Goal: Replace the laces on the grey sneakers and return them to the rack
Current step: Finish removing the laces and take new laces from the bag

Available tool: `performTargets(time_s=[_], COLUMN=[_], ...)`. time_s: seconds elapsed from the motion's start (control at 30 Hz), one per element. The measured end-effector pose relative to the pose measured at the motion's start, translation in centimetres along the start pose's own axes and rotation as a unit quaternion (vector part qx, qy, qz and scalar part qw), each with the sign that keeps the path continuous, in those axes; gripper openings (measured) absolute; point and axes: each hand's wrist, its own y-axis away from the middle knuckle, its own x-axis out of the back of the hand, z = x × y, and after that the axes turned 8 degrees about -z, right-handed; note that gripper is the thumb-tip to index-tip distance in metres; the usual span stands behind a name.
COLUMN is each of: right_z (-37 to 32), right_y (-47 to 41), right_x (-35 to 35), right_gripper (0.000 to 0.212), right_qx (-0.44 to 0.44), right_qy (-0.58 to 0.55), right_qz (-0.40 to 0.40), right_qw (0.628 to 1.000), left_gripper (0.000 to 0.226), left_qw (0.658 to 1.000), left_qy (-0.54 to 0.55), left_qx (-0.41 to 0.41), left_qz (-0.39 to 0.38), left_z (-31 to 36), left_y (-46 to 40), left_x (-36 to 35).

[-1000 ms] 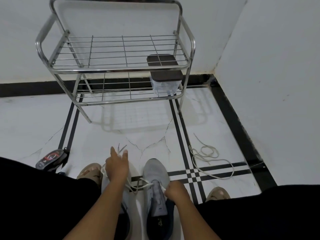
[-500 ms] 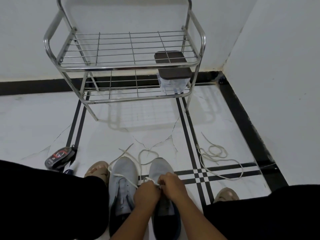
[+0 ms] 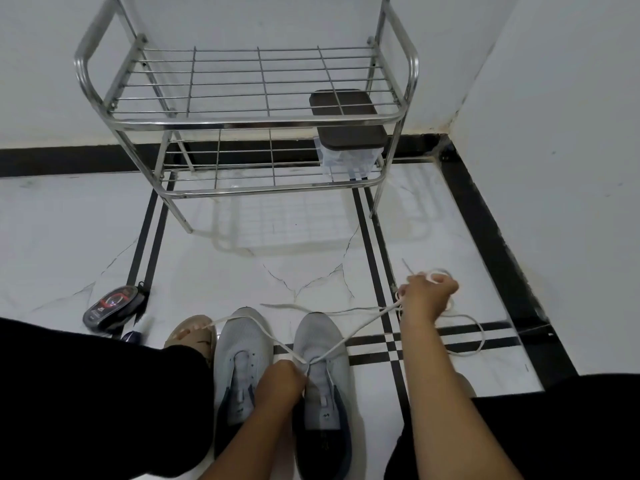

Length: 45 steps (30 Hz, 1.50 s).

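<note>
Our left hand [image 3: 282,379] pinches the lace [image 3: 360,327] at the right sneaker [image 3: 320,344] on the floor; our right hand [image 3: 427,296] grasps the loose laces [image 3: 474,327]. If we pull now, the cords may tangle or slip from the eyelets.

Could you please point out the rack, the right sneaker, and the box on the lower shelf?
rack [image 3: 242,124], head view, front rail of the top shelf.
right sneaker [image 3: 320,336], head view, grey toe.
box [image 3: 356,135], head view, dark lid.
</note>
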Motion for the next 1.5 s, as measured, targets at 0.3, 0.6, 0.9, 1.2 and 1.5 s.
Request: performTargets(time_s=[0.3,0.6,0.9,1.2,1.5], right_z=[12.7,9.9,3.6,13.2,13.1], right_y=[8.7,7.0,1.3,8.4,8.4], right_x=[-0.6,-0.1,-0.1,0.0,-0.6], right_gripper=[0.02,0.02,0.014,0.021,0.018], right_qx=[0.227,0.262,-0.206,0.22,0.188], right_qy=[0.625,0.551,-0.114,0.64,0.632], right_qz=[-0.396,-0.188,-0.064,-0.391,-0.396], right_qw=[0.633,0.77,0.97,0.624,0.639], left_gripper=[0.037,0.032,0.041,0.028,0.026], left_qw=[0.999,1.0,1.0,0.998,0.999], left_qy=[0.023,-0.006,0.005,-0.037,-0.043], left_qx=[-0.032,-0.008,-0.027,-0.041,-0.025], left_qz=[-0.001,0.004,0.003,-0.005,0.018], left_z=[0.1,0.0,0.1,0.0,-0.1], left_y=[0.3,0.4,0.4,0.0,0.0], left_x=[0.2,0.2,0.1,0.0,-0.2])
